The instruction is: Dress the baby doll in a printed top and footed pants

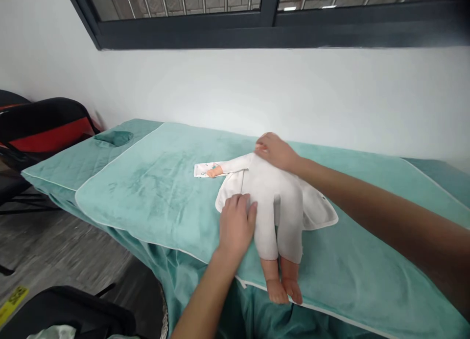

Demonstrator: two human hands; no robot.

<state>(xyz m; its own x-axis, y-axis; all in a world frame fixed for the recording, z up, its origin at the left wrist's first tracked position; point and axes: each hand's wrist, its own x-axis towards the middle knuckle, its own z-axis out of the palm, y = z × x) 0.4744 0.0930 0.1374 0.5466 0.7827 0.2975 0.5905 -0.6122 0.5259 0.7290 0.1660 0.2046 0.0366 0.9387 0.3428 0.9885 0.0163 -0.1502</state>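
A baby doll (282, 202) with a white cloth body lies on its back, its bare feet at the front edge of the bed. Beneath it a white baby garment (319, 212) is spread open, and one printed sleeve (201, 170) reaches out to the left by the doll's hand. My right hand (277, 150) is curled over the doll's head end and mostly hides the head. Beside the doll's hip, my left hand (237, 221) rests on the garment's edge with its thumb apart from the fingers. The doll's other arm is hidden behind my right forearm.
A bed with a teal cover (147, 182) stands against a white wall (220, 89); its left end has a face hole (117, 137). Black-and-red chairs (55, 128) are at the left, a black seat (73, 309) at lower left. A dark-framed window (183, 33) is above.
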